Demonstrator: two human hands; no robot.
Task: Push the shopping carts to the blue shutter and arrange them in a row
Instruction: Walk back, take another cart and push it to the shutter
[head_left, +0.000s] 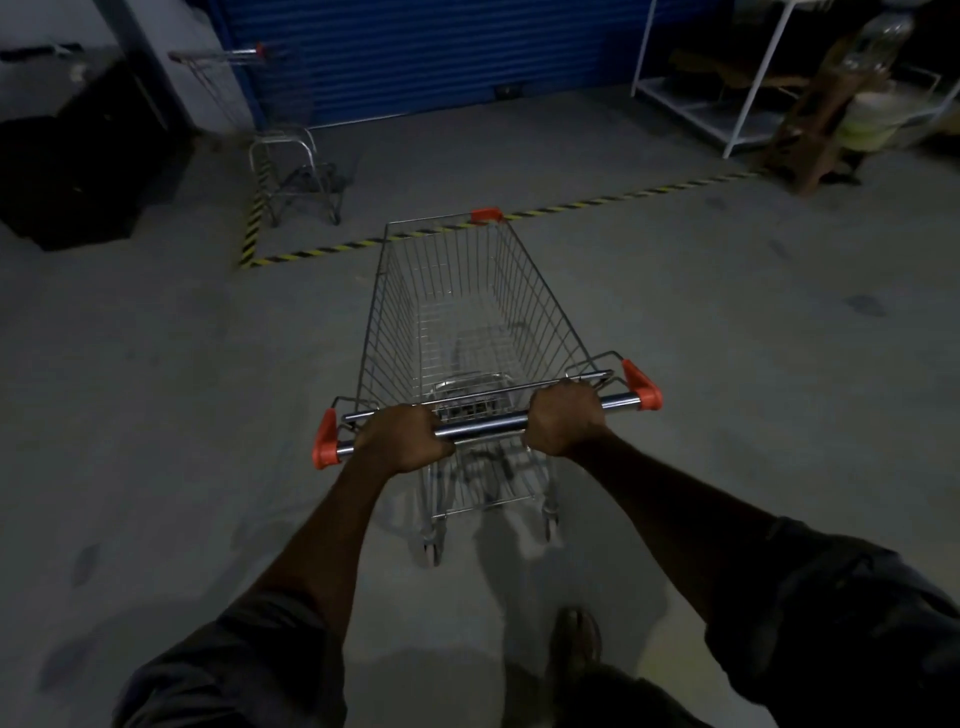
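Chrome handle bar (483, 425) locked in both fists, left hand (401, 439) and right hand (566, 418) — you're mid-push with this shopping cart (470, 317). Next, steer left to line up beside the parked cart (270, 124) at the blue shutter (426, 52).

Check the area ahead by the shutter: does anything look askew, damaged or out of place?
Nothing looks damaged or spilled. The pushed cart is empty, with the left hand and right hand closed on its handle bar. The parked cart stands upright at the blue shutter, inside the striped floor tape.
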